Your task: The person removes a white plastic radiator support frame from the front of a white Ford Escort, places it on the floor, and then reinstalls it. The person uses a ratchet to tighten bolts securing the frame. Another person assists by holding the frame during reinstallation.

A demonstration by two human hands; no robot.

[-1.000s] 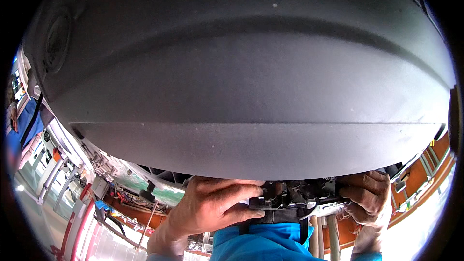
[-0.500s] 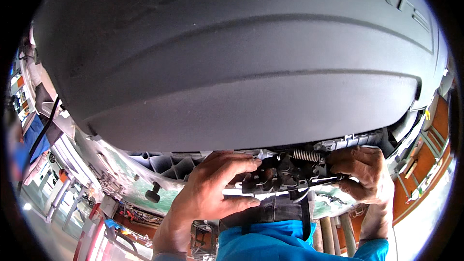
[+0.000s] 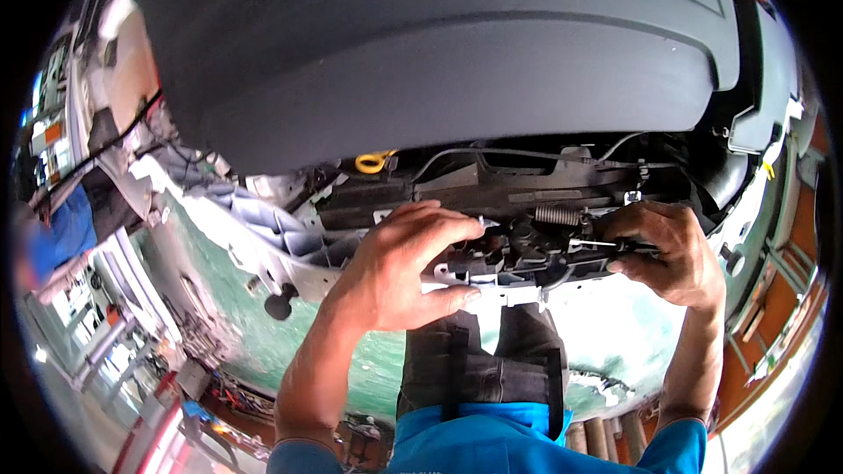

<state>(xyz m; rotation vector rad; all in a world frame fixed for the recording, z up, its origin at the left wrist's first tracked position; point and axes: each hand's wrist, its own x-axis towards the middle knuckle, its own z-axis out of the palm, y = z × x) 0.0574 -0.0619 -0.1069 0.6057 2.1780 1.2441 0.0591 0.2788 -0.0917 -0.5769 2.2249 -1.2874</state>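
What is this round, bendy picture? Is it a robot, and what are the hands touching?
No robot here, just a person! A camera on the person's head looks down, and its very wide lens makes edges bend. Those are the person's own bare left hand and right hand. Between them is a dark mechanism with a coiled spring on it. The fingers are at its two ends, but how tightly they grip is hard to tell. Above is a big dark grey cover, with a yellow ring under its edge. The blue clothing at the bottom is the person's.
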